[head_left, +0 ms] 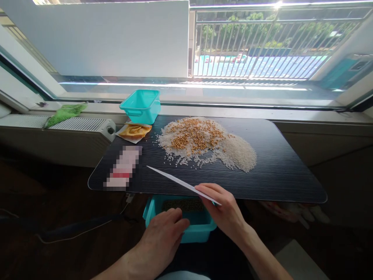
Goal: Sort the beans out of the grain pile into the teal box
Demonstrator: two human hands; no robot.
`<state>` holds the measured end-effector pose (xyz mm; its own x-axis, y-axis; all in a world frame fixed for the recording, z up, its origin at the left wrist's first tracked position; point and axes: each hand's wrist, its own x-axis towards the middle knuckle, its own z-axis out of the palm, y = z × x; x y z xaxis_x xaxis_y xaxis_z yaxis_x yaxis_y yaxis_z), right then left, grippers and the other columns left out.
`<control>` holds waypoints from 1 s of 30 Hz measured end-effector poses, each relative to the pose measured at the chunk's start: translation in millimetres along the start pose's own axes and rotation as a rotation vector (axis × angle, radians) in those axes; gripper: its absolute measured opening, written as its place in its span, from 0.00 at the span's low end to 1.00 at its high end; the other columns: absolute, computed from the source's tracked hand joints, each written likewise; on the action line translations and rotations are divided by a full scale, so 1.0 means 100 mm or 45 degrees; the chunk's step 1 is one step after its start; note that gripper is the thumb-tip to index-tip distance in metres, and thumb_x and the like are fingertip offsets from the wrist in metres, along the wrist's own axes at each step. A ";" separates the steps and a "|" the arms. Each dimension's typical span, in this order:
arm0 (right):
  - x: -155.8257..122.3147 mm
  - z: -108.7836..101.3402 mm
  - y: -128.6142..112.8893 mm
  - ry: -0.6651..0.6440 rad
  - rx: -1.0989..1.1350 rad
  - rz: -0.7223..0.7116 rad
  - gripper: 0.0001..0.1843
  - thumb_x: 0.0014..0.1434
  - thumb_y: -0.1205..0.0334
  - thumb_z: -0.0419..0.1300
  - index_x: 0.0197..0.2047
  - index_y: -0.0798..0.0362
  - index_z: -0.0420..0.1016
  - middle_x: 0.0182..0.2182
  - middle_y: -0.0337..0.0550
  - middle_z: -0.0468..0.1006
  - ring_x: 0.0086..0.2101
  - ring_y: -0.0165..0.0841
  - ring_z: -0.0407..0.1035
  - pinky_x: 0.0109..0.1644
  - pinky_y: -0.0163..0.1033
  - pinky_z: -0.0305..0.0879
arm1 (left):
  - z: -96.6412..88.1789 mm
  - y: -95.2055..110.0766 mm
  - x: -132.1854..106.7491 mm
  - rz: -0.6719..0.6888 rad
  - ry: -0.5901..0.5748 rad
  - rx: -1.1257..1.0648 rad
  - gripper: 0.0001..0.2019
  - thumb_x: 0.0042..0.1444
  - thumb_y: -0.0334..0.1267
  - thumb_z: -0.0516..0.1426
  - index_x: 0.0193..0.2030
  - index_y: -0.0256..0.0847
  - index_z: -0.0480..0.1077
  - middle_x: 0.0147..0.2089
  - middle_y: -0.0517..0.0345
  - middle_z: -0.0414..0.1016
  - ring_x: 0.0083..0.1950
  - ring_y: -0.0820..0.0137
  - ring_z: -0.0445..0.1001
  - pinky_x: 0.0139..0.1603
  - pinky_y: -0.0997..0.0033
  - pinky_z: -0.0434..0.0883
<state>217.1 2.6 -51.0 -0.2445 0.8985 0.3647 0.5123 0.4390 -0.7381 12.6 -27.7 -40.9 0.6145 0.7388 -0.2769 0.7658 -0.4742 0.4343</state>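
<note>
My right hand grips a thin white sheet, seen nearly edge-on, just above the table's near edge. Its far tip points left, short of the heap of white rice. Yellow-brown peas or beans lie on top of that heap. Below the table edge, my left hand is curled closed over the near left side of a lower teal bin. Whatever those fingers hold is hidden. Dark greenish grains show inside the bin.
On the black table a teal basket stands at the back left. An open packet with yellowish pieces lies before it, near a blurred pinkish item. A green cloth hangs over the radiator. Windows rise behind.
</note>
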 end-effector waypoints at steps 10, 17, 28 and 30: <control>0.06 0.18 0.12 0.146 -0.508 -0.030 0.18 0.61 0.69 0.49 0.50 0.51 0.74 0.43 0.48 0.79 0.42 0.38 0.72 0.45 0.40 0.70 | 0.03 -0.03 0.01 0.022 0.072 -0.055 0.13 0.55 0.23 0.50 0.41 0.44 0.69 0.40 0.57 0.69 0.43 0.67 0.69 0.42 0.68 0.66; -0.10 -0.14 0.28 0.249 -0.719 0.078 0.18 0.61 0.70 0.50 0.49 0.50 0.75 0.43 0.48 0.79 0.43 0.38 0.72 0.46 0.41 0.70 | 0.05 -0.05 0.05 0.067 0.069 0.002 0.13 0.56 0.23 0.50 0.40 0.43 0.69 0.39 0.57 0.68 0.40 0.68 0.68 0.39 0.70 0.66; -0.14 -0.53 0.58 0.472 -0.712 0.251 0.16 0.61 0.65 0.51 0.46 0.51 0.77 0.41 0.47 0.80 0.41 0.39 0.74 0.46 0.42 0.70 | -0.04 0.04 0.08 0.044 0.086 -0.009 0.15 0.58 0.23 0.48 0.43 0.44 0.69 0.40 0.57 0.69 0.40 0.69 0.69 0.39 0.71 0.65; -0.12 -0.58 0.56 0.503 -0.650 0.269 0.15 0.61 0.63 0.52 0.45 0.51 0.78 0.41 0.47 0.80 0.40 0.38 0.75 0.46 0.40 0.69 | -0.03 0.03 0.09 0.047 0.080 -0.006 0.15 0.57 0.23 0.48 0.44 0.44 0.69 0.40 0.57 0.69 0.40 0.69 0.69 0.39 0.71 0.65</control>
<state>296.9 16.1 -63.7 0.1729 0.8523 0.4937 0.8642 0.1091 -0.4911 19.5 -21.0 -39.8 0.6289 0.7495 -0.2068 0.7421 -0.4992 0.4474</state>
